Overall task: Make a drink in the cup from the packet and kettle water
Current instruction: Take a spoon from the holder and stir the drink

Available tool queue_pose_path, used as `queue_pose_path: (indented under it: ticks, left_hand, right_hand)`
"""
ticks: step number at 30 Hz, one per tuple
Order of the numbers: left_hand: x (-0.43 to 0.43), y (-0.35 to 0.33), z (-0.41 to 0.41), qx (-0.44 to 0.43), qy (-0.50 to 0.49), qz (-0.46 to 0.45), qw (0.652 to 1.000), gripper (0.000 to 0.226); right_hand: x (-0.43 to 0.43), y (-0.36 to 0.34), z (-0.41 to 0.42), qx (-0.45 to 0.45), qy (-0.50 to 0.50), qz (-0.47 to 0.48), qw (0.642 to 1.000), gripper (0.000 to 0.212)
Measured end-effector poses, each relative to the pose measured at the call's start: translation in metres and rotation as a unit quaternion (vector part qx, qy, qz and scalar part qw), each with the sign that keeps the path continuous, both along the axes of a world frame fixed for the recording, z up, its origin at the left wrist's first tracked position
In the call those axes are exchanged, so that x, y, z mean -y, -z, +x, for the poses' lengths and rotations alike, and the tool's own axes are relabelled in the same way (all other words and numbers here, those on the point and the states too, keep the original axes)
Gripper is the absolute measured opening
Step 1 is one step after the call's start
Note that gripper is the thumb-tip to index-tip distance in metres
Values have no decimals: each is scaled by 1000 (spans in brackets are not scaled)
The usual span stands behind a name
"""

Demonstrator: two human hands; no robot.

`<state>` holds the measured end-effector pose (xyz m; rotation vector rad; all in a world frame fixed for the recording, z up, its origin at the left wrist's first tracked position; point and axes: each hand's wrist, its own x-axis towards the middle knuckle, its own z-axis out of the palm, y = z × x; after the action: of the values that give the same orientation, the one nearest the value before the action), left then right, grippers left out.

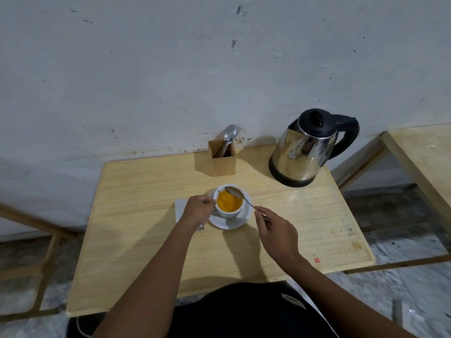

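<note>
Left of the left hand (197,209), partly under its wrist, a flat white piece (180,207) lies on the tabletop (146,215). It is probably the packet, but no print is legible, and I cannot tell whether it is torn open. The left hand's fingers are curled against the left side of the cup (228,214), gripping it. The handle is hidden behind the fingers, so the exact hold is inferred. Beyond this hand stands a wooden holder (223,164) with cutlery. The cup sits on a white saucer (234,224) between the two hands and holds orange liquid. The bowl of the spoon (235,192) is over the cup's far rim, seemingly above the liquid rather than in it, though the blur leaves this uncertain. Its shaft runs down into the right hand (275,236), which pinches the handle end between thumb and fingers. Judgement: this is the stirring step, late in the task. To do it well, steady the cup with the left hand, sink the bowl under the surface, stir in small circles clear of the wall, sweep the bottom for undissolved powder, and let the bowl drip over the cup before lifting away. The cup's bottom is not visible through the liquid, so any residue is unknown. Well beyond the right hand and to its right is the kettle (302,152), lid closed, its water level hidden.
</note>
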<state>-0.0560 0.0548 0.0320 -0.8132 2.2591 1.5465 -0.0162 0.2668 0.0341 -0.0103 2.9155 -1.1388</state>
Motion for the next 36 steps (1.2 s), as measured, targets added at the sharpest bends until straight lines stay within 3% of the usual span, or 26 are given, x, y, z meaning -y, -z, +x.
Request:
queue_pose_path:
  ticks: [5, 14, 18, 25, 36]
  left_hand:
    - [1, 1, 0, -1, 5, -3, 1000, 16]
    - [3, 1, 0, 5, 3, 16, 1000, 16]
    - [3, 4, 0, 22, -5, 32, 999, 14]
    - [3, 3, -2, 30, -10, 36, 999, 15]
    - [4, 3, -3, 27, -6, 30, 999, 17]
  right_hand:
    - [1, -5, 0, 15, 14, -10, 1000, 23]
    - [-9, -11, -9, 105, 18, -240, 965, 20]
    - [-20, 5, -17, 112, 80, -323, 936, 19]
    - [-17, 40, -39, 169, 155, -254, 940, 16]
    - [-8, 55, -50, 204, 145, 8, 968, 21]
